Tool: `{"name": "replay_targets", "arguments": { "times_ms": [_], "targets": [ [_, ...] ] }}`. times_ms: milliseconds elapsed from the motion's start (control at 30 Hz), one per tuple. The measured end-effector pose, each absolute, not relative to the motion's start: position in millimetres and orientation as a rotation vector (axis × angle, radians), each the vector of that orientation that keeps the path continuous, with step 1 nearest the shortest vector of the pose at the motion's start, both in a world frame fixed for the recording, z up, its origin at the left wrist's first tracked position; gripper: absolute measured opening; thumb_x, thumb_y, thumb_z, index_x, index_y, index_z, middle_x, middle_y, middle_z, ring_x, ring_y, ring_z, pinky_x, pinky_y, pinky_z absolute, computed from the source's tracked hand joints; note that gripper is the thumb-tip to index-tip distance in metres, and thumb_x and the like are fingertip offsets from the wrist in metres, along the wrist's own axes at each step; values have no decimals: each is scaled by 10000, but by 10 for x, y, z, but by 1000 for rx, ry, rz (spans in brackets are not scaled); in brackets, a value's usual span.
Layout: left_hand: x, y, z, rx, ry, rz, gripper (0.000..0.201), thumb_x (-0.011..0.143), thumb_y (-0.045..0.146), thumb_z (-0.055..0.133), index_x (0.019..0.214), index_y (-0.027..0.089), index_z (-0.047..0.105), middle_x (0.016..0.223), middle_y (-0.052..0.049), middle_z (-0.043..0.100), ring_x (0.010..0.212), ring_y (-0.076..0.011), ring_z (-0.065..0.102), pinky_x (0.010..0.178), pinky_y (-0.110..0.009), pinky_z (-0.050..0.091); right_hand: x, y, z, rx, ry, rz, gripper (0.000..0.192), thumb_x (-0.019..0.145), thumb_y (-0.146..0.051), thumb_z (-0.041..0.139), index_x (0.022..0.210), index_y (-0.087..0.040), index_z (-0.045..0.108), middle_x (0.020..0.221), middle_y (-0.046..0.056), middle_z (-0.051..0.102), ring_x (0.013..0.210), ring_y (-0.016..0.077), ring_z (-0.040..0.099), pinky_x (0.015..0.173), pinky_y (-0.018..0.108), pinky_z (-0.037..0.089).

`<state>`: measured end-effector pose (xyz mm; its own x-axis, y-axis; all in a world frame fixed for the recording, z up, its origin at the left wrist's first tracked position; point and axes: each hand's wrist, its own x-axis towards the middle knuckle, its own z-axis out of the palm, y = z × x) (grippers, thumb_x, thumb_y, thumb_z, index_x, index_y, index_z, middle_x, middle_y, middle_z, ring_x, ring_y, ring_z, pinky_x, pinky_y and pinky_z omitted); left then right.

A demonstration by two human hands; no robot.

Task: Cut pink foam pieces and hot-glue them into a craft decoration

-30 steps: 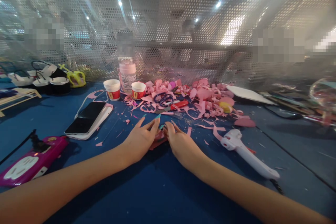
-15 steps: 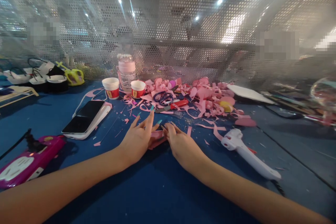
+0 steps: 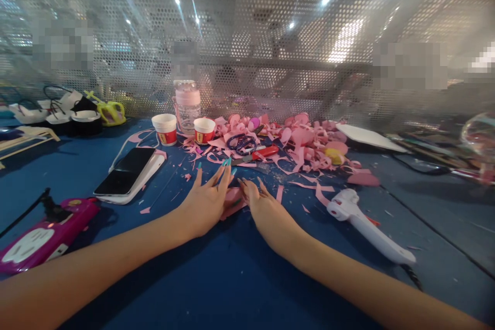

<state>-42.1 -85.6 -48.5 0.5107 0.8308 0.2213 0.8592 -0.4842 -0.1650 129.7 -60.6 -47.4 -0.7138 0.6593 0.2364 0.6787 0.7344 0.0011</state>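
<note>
Pink sheet material (image 3: 232,210), near of the pink scrap heap (image 3: 302,137), sits between my spread left hand (image 3: 203,207) and bent right hand (image 3: 270,215), whose pinch I cannot tell, seemingly mid-positioning and needing steadiness next.

A clear bottle (image 3: 188,113) stands before a perforated screen (image 3: 240,46). In front of the bottle are two paper cups (image 3: 166,136), one toward each side. Left of it and nearer lie a black phone (image 3: 127,171) and a magenta power strip (image 3: 75,216); right of it, pink scraps (image 3: 301,139) and, farther over, a white glue gun (image 3: 373,233).
</note>
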Motion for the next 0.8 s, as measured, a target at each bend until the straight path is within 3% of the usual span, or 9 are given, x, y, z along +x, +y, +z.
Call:
{"name": "replay_targets", "arguments": {
  "times_ms": [200, 467, 800],
  "targets": [
    [-375, -881, -480, -2529, -1403, -207, 810, 717, 55, 394, 1331, 32, -133, 1372, -252, 243, 1303, -255, 202, 997, -545, 196, 1282, -633, -466, -1083, -2723, -239, 531, 671, 93, 322, 1196, 32, 371, 1126, 236, 567, 1049, 226, 556, 1053, 420, 249],
    [-384, -866, -489, -2576, -1436, -186, 841, 686, 68, 405, 1327, 38, -139, 1380, -251, 219, 1310, -257, 167, 994, -552, 188, 1290, -629, -472, -1042, -2708, -214, 567, 653, 87, 349, 1218, 37, 349, 1037, 205, 619, 990, 209, 593, 1061, 395, 243],
    [-384, -862, -477, -2605, -1437, -188, 861, 701, 67, 389, 1301, 34, -228, 1370, -262, 244, 1293, -271, 227, 967, -569, 222, 1286, -635, -471, -1061, -2691, -168, 567, 655, 75, 330, 1218, 24, 302, 1105, 211, 587, 1056, 190, 553, 1052, 389, 256]
  ]
}}
